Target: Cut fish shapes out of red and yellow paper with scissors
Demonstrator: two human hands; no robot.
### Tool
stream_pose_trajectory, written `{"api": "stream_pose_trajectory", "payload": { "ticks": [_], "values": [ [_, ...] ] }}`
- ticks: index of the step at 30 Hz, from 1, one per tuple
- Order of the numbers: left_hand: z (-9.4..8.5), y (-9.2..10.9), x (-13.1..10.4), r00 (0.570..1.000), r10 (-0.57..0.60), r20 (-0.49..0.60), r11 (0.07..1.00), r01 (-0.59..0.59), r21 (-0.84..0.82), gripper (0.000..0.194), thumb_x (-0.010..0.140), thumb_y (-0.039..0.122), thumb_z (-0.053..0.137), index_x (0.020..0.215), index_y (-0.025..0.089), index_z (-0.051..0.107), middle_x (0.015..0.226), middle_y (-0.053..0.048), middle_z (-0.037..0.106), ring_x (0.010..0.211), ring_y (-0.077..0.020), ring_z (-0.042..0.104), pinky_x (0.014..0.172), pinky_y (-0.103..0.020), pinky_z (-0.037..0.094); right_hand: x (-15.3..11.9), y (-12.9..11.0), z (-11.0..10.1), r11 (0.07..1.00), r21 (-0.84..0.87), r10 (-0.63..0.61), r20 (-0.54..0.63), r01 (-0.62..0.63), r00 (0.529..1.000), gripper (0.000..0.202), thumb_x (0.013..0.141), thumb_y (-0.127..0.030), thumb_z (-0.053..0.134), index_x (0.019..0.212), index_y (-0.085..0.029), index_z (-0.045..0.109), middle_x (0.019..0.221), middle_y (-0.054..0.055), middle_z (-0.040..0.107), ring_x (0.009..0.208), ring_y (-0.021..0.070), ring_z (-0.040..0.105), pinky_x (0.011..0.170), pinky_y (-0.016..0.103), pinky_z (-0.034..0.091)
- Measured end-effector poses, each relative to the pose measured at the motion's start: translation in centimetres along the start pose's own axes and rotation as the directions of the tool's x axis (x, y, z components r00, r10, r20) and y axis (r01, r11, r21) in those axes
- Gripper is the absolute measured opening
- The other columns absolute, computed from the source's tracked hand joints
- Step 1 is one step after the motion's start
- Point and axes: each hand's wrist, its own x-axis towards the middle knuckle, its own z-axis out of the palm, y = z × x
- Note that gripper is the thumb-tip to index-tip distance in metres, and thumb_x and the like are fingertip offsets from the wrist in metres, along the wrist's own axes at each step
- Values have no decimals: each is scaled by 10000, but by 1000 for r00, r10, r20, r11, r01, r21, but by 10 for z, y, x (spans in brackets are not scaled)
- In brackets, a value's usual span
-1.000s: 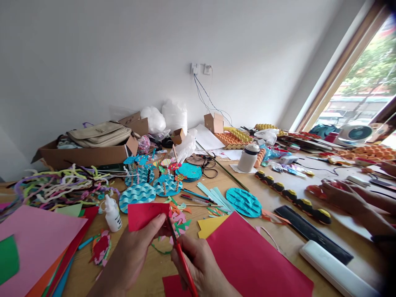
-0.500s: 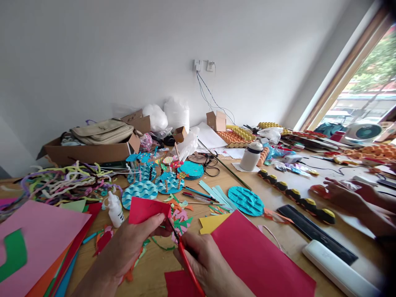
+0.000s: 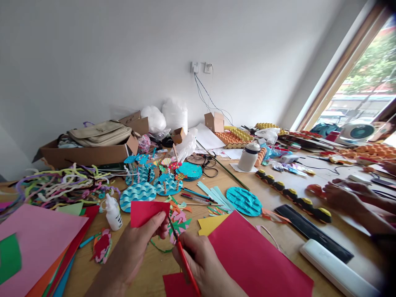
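Between the thumb and fingers of my left hand [image 3: 140, 237] is a small piece of red paper [image 3: 145, 213], with a faint drawn line near its top edge. My right hand [image 3: 201, 258] grips red-handled scissors [image 3: 185, 262], their dark blades pointing up at the paper's right edge. Below the scissors lies another red paper piece [image 3: 175, 284], partly covered by my right hand. A large red sheet [image 3: 256, 255] rests to the right, overlapping a yellow paper piece [image 3: 213, 224]. Green and pink scraps [image 3: 179, 225] lie just behind the blades.
A white glue bottle [image 3: 114, 214] stands left of my hands, near stacked coloured sheets [image 3: 40, 231]. Blue wavy discs [image 3: 138, 196] and pipe cleaners [image 3: 71, 185] lie behind. At right are a white case [image 3: 334, 268], a black-and-yellow egg-carton strip [image 3: 291, 194] and another person's hands [image 3: 346, 198].
The view has shifted slightly, so most things sit a little further left. My left hand still holds the red paper and the scissors stay at its right edge.
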Motion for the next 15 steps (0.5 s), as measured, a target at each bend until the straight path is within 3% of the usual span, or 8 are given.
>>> {"api": "stream_pose_trajectory", "payload": {
  "ticks": [4,9,15],
  "values": [
    [4,-10,-1,997,34,-72,996,-40,-84,185,598,317,761,550,160,677,535,15,650,537,-136,584,560,-240,506,2,-2,6,995,104,12,-49,-7,999,410,845,-478,433,564,-193,343,499,-56,257,499,83,241,426,195,196],
    [8,-17,-4,998,46,-32,993,-49,-106,145,673,283,719,586,179,668,585,37,649,596,-128,583,632,-234,496,4,-3,9,983,186,15,-52,-5,999,489,813,-617,411,570,-199,337,491,-45,311,494,85,290,423,178,237],
    [16,-19,-6,981,-6,-194,998,-7,-67,183,602,352,740,609,187,660,594,17,675,671,-207,646,699,-320,514,1,-4,10,979,204,30,-61,-17,998,531,812,-676,363,582,-197,349,472,-43,337,473,81,301,407,177,232]
  ]
}}
